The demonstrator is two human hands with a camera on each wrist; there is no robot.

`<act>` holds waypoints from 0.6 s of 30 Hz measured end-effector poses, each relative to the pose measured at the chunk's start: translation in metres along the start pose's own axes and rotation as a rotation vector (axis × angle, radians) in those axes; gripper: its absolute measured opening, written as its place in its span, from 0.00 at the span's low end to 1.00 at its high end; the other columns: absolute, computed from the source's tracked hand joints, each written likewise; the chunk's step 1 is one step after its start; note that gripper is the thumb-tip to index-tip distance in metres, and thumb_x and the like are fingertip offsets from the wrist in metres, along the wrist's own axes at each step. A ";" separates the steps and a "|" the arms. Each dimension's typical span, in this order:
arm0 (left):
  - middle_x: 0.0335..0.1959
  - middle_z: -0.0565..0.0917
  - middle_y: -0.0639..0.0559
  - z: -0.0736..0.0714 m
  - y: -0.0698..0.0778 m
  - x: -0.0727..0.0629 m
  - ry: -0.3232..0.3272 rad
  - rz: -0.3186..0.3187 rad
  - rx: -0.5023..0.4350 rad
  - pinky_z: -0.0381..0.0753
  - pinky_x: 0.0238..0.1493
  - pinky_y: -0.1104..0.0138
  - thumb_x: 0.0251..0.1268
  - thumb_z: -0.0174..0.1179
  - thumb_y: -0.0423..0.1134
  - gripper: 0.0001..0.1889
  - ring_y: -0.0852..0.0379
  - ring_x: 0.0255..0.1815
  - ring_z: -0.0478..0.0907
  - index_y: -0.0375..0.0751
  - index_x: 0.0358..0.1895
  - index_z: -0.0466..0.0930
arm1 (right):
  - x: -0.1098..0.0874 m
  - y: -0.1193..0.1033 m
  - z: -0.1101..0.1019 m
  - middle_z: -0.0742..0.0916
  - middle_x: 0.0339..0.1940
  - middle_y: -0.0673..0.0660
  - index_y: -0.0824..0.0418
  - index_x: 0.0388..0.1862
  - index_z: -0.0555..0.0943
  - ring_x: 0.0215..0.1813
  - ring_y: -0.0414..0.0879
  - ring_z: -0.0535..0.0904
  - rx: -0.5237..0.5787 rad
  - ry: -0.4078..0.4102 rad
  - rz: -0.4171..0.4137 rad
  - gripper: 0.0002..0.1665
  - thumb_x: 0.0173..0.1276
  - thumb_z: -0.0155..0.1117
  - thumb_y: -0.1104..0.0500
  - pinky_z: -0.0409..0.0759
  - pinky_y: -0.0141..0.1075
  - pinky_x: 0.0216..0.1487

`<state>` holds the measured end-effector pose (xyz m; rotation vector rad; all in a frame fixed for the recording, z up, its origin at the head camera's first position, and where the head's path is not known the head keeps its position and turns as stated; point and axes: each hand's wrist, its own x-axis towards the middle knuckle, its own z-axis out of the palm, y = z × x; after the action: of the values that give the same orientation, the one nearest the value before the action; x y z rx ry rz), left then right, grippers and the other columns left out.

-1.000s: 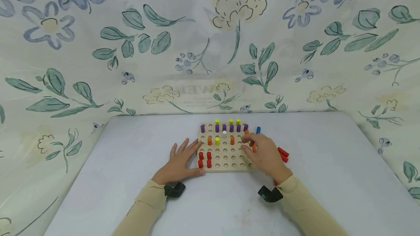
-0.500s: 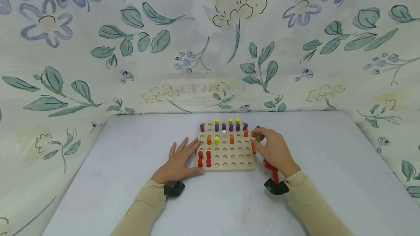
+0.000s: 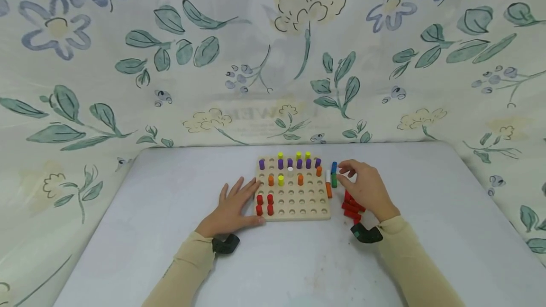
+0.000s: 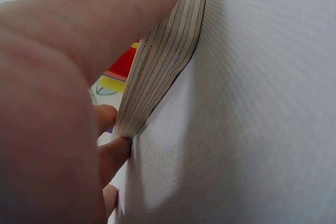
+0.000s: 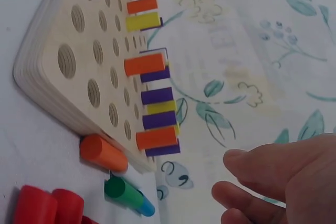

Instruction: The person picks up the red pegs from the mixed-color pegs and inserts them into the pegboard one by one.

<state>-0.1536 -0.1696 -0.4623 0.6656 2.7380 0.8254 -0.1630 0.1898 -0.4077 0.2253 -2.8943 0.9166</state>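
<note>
A wooden pegboard (image 3: 308, 206) bears standing purple, yellow, orange, white and red pegs. My left hand (image 3: 232, 210) lies along its left side with fingers spread; the left wrist view has fingertips at the layered board edge (image 4: 163, 51). To the right of the board, my right hand (image 3: 364, 186) hovers with fingers loosely bent, thumb and fingertips apart and holding nothing. Its tips are close beside a blue peg (image 3: 334, 167) and a green peg (image 3: 334, 180) lying end to end. An orange peg (image 5: 157, 138) stands near the board's right edge in the right wrist view.
A white peg (image 3: 328, 176) and an orange peg (image 3: 329, 190) lie against the board's right side. Several loose red pegs (image 3: 351, 208) are heaped under the right wrist. Behind the table (image 3: 170, 169) hangs a floral cloth (image 3: 256, 60).
My right hand has drawn away from the board to the right, uncovering the standing orange peg and the loose white, green and blue pegs. My left hand stays at the board's left side.
</note>
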 end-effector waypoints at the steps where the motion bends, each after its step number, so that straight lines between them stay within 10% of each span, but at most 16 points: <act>1: 0.82 0.52 0.45 0.000 0.000 0.000 0.000 -0.001 0.001 0.25 0.74 0.37 0.58 0.67 0.65 0.54 0.38 0.82 0.35 0.44 0.81 0.52 | 0.000 0.001 -0.001 0.86 0.47 0.59 0.64 0.59 0.80 0.47 0.55 0.78 -0.001 -0.008 0.014 0.21 0.70 0.68 0.57 0.81 0.44 0.45; 18: 0.82 0.53 0.45 0.001 0.000 0.001 0.001 0.005 0.009 0.25 0.74 0.36 0.58 0.67 0.65 0.53 0.38 0.82 0.35 0.44 0.81 0.53 | 0.003 0.019 -0.017 0.85 0.49 0.63 0.65 0.62 0.77 0.49 0.58 0.78 -0.062 -0.086 0.133 0.24 0.72 0.65 0.55 0.84 0.47 0.47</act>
<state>-0.1542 -0.1693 -0.4631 0.6748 2.7440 0.8149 -0.1682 0.2142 -0.4042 0.0699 -3.0432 0.8546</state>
